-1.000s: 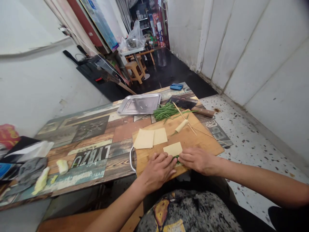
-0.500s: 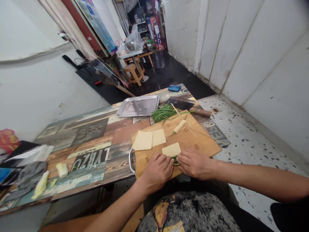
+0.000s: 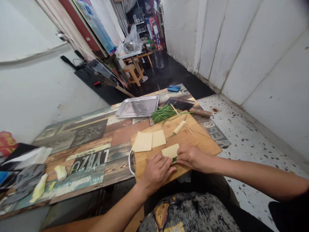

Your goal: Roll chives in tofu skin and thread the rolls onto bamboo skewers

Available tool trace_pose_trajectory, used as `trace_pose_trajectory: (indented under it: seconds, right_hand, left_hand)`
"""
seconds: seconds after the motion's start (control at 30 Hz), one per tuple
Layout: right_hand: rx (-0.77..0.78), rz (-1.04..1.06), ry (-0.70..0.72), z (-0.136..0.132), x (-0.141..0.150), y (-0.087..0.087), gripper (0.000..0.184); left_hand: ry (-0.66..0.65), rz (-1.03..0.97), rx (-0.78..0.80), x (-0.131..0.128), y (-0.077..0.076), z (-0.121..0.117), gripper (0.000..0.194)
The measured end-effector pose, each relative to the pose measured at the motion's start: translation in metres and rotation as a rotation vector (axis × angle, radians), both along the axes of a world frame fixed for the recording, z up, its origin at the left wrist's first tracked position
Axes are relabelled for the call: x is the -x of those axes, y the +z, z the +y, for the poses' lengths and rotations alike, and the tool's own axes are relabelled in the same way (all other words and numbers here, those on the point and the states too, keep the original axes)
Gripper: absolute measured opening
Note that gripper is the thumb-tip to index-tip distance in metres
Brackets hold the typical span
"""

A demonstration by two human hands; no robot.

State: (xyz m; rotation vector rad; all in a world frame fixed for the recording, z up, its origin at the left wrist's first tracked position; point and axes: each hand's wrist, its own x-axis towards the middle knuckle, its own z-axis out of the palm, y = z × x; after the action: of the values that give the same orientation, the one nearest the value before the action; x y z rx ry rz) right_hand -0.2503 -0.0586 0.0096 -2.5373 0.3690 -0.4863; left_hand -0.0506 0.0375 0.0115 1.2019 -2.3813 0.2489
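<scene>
A pale yellow tofu-skin sheet (image 3: pixel 170 150) lies on the wooden cutting board (image 3: pixel 198 141), with green chives (image 3: pixel 174 159) along its near edge. My left hand (image 3: pixel 156 170) presses its closed fingers on the left end of the sheet, thumb toward me. Pinched at the right end, my right hand (image 3: pixel 193 158) has its fingers curled around the near edge; its fingertips are partly hidden. A stack of flat tofu sheets (image 3: pixel 143 141) is beyond my left hand. Farther off, one finished roll (image 3: pixel 180 127) sits by thin wooden skewers (image 3: pixel 183 120).
A bunch of chives (image 3: pixel 163 113) lies behind the board, next to a cleaver (image 3: pixel 201 112) with a wooden handle. A metal tray (image 3: pixel 138 107) and a blue object (image 3: pixel 173 88) are farther back. Vegetable pieces (image 3: pixel 60 173) and a grey cloth (image 3: pixel 30 177) lie at left.
My right hand has lifted slightly, its fingers now more curled and pinching. My left hand's thumb has spread toward me. The sheet stays in nearly the same place.
</scene>
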Motion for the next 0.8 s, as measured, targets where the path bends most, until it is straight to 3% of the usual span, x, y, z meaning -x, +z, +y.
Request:
trace_pose_trajectory:
  seconds: [0.17,0.4,0.53,0.67,0.8]
  right_hand:
    - [-0.153,0.009,0.03,-0.008,-0.002,0.006,0.023]
    - [-0.417,0.155,-0.029,-0.022,-0.009,0.011,0.008]
    - [-0.477,0.22,-0.081,-0.026,-0.012,0.012,0.008]
    - [-0.353,0.157,-0.03,-0.021,-0.006,0.01,0.011]
    - [0.147,-0.066,-0.032,-0.003,0.005,0.004,0.02]
  left_hand:
    - [0.151,0.168,-0.13,0.009,0.003,0.001,0.016]
    - [0.193,0.475,-0.317,0.013,-0.001,0.001,0.018]
    - [0.244,0.581,-0.435,0.013,-0.002,-0.001,0.019]
    - [0.324,0.65,-0.526,0.014,-0.002,-0.004,0.012]
    - [0.389,0.649,-0.631,0.016,0.003,-0.007,0.01]
